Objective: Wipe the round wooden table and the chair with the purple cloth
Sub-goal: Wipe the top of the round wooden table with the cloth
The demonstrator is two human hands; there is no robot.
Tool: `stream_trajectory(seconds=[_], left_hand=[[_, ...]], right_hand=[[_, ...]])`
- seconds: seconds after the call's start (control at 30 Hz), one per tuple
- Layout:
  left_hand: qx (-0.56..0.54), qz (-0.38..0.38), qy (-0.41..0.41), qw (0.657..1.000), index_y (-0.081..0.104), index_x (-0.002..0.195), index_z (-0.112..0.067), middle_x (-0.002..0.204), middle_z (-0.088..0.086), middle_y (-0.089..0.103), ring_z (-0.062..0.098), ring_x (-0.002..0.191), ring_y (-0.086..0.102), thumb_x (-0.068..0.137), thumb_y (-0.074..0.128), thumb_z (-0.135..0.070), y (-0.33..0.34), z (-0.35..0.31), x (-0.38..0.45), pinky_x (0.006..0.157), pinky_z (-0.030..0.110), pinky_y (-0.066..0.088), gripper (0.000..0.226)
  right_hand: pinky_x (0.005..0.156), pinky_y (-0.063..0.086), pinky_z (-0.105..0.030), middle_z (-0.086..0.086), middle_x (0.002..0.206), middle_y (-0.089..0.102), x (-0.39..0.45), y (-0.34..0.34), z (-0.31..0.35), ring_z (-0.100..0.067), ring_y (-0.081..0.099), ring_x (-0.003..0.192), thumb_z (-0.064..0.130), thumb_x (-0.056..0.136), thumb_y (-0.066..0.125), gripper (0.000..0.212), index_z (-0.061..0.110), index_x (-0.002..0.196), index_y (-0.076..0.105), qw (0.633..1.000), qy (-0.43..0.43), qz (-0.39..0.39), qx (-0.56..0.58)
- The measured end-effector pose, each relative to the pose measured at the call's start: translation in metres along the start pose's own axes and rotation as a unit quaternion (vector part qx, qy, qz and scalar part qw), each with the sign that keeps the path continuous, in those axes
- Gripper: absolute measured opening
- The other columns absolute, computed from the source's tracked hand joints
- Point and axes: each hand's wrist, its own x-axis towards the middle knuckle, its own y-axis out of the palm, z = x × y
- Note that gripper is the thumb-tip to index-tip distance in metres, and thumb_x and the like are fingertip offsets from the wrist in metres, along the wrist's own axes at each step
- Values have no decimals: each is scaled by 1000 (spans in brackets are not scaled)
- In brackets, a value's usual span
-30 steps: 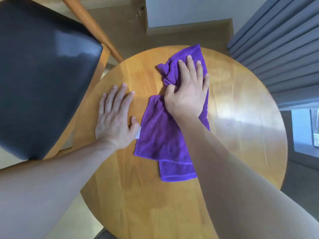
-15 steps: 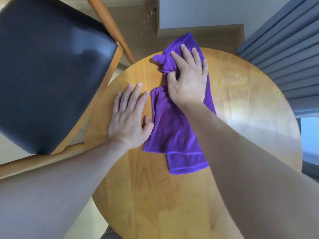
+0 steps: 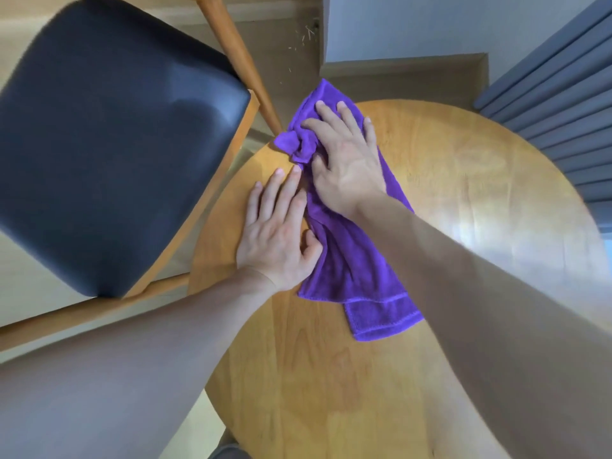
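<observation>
Pressing purple cloth (image 3: 351, 260) onto round desk (image 3: 463, 200), head view: right hand (image 3: 344, 160) spread flat on cloth's 11 o'clock end, which overhangs the rim. Left hand (image 3: 278, 233) spread flat on bare wood, thumb touching cloth edge. Cloth long axis 11-to-5; rumpled, knotted near the fingertips. Chair (image 3: 116, 144) at 9 o'clock, unwiped.

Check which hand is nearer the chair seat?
Left. The left hand lies flat on the table beside the chair seat; the right hand presses the purple cloth farther away.
</observation>
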Motion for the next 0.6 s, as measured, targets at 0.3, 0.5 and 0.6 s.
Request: stream_trajectory(seconds=[0.3, 0.5, 0.6], left_hand=[[25, 4, 1, 1000, 52, 124, -2, 134, 23, 57, 44, 134, 44, 83, 49, -34, 1, 3, -7, 123, 59, 23, 53], [25, 8, 15, 1000, 49, 128, 0, 132, 23, 59, 42, 136, 43, 84, 47, -34, 2, 4, -5, 123, 60, 23, 55], [11, 20, 14, 1000, 47, 144, -5, 161, 15, 38, 34, 154, 26, 83, 48, -36, 1, 3, -3, 125, 57, 17, 67]], right_hand=[[126, -4, -42, 14, 160, 37, 11, -5, 32, -12, 11, 156, 10, 92, 48, 52, 36, 132, 65, 984, -79, 157, 10], [126, 3, -36, 13, 158, 42, -7, -3, 28, -11, 20, 153, 11, 90, 49, 52, 30, 137, 61, 991, -86, 105, -14], [126, 6, -40, 8, 160, 39, -20, -11, -3, -17, 20, 154, 7, 88, 50, 56, 23, 142, 57, 1000, -12, 9, -20]])
